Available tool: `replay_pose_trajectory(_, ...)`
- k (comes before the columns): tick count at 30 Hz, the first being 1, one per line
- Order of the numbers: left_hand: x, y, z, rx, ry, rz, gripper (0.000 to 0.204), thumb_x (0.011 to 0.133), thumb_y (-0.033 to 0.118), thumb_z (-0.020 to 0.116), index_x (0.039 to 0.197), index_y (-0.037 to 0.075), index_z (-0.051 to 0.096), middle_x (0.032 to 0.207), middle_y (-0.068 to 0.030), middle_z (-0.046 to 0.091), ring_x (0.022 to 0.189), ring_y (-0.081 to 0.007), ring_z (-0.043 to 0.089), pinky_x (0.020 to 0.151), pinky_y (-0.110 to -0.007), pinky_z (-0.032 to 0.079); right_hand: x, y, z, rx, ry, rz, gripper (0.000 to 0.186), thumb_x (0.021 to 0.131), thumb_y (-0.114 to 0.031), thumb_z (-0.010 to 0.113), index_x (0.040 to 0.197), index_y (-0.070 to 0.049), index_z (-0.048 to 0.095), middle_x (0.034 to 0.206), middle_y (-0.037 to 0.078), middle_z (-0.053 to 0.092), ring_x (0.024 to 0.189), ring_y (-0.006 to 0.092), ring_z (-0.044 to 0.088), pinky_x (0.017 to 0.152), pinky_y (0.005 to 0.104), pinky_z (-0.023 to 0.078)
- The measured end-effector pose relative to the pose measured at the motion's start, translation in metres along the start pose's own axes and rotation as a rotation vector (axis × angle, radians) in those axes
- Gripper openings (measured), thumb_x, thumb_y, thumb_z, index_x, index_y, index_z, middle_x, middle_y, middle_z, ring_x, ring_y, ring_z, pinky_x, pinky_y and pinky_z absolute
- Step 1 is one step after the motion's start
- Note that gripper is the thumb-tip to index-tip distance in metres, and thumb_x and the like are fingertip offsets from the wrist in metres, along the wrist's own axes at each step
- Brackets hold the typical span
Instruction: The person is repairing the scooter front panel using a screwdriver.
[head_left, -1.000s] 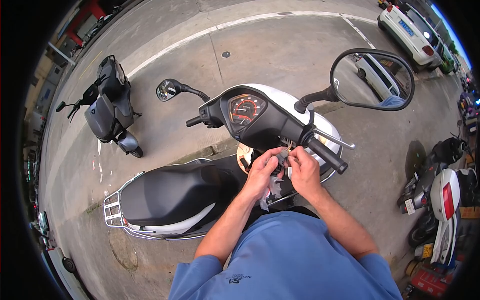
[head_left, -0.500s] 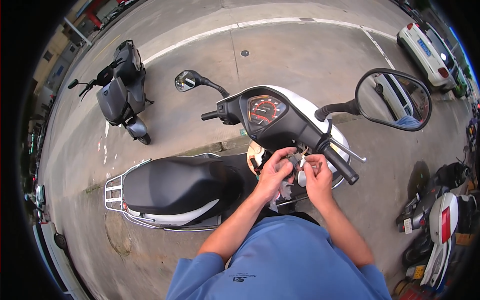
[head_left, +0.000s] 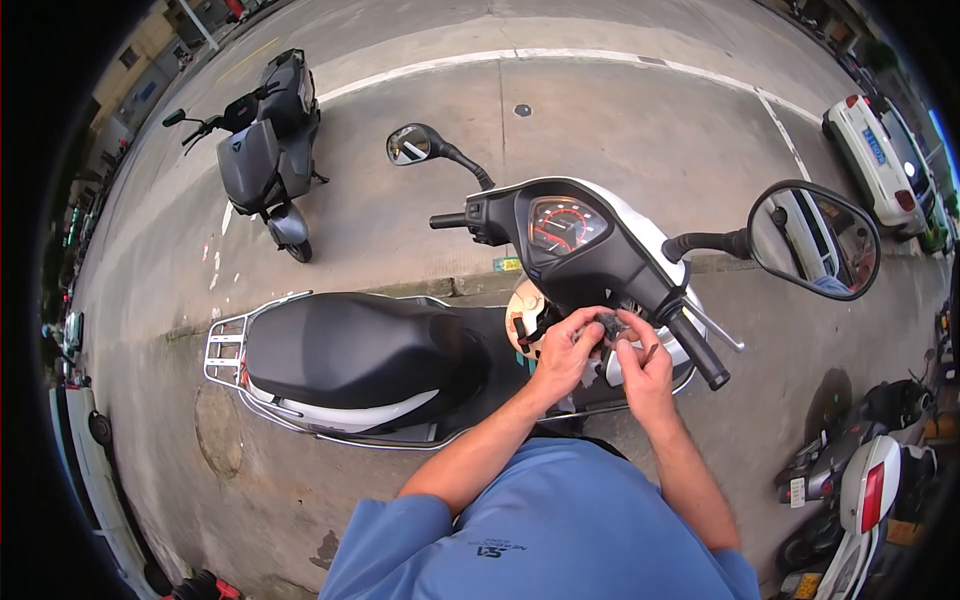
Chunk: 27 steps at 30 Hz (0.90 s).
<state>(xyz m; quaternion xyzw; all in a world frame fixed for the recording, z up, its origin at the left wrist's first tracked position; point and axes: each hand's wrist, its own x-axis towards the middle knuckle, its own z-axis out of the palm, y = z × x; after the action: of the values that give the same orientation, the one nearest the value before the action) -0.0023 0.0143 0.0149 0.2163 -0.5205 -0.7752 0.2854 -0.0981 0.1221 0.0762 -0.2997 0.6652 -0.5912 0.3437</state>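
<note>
My left hand (head_left: 570,358) is closed on a small dark grey part (head_left: 609,328), probably a connector, below the handlebar of a white-and-black scooter (head_left: 590,270). My right hand (head_left: 645,372) pinches at the same part from the right, fingertips close to my left thumb; the exact grip is partly hidden. Crumpled clear plastic hangs below my fingers. A cream rounded object (head_left: 523,303), too obscured to name, lies behind my left hand. The right grip (head_left: 700,353) and brake lever are just above and right of my right hand; the black seat (head_left: 350,360) is to the left.
A grey scooter (head_left: 262,165) stands at upper left. More parked scooters (head_left: 870,485) crowd the lower right. A white car (head_left: 870,160) is at upper right, another white vehicle (head_left: 95,470) at far left. The large right mirror (head_left: 812,240) juts out over the pavement.
The view has shifted, so the scooter's front sits farther right. My hands stay together at the part, with the right fingers rearranged higher around it and partly covering it.
</note>
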Motion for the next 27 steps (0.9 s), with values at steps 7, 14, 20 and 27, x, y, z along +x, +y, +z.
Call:
replay_pose_trajectory(7,-0.003,0.002,-0.003,-0.31,-0.104,-0.071,0.039,0.101,0.03,0.055,0.125,0.0,0.061,0.09,-0.0023,0.062,0.077,-0.0073,0.054,0.064,-0.024,0.045,0.001,0.0,0.008,0.053,-0.002,-0.077,0.039,0.094,-0.003,0.059,0.131,0.003,0.049,0.078,0.001,0.056,0.062,0.0028,0.049,0.055,0.0198,0.038)
replay_pose_trajectory(14,-0.008,0.006,-0.003,-0.147,-0.15,-0.075,0.031,0.102,0.021,0.054,0.124,0.002,0.063,0.099,-0.0021,0.066,0.084,-0.0054,0.056,0.066,-0.022,0.046,0.003,-0.018,0.01,-0.442,0.125,-0.079,0.033,0.088,-0.012,0.071,0.114,0.001,0.055,0.062,-0.002,0.045,0.053,0.0049,0.039,0.048,0.0248,0.034)
replay_pose_trajectory(20,-0.008,0.002,0.0,-0.114,-0.099,-0.108,0.027,0.101,0.018,0.055,0.122,0.005,0.065,0.098,0.0015,0.066,0.083,-0.0032,0.056,0.065,-0.02,0.046,0.003,-0.017,0.011,-0.504,0.129,-0.127,0.031,0.089,-0.013,0.07,0.111,0.002,0.055,0.063,0.002,0.049,0.053,0.0093,0.043,0.048,0.0285,0.037)
replay_pose_trajectory(27,-0.006,0.004,0.0,-0.109,-0.089,-0.1,0.024,0.101,0.018,0.055,0.119,0.006,0.066,0.095,0.0025,0.065,0.082,-0.0028,0.056,0.064,-0.019,0.046,0.003,-0.016,0.009,-0.554,0.11,-0.155,0.03,0.09,-0.011,0.066,0.114,0.004,0.056,0.065,0.006,0.053,0.054,0.0116,0.048,0.05,0.0302,0.041)
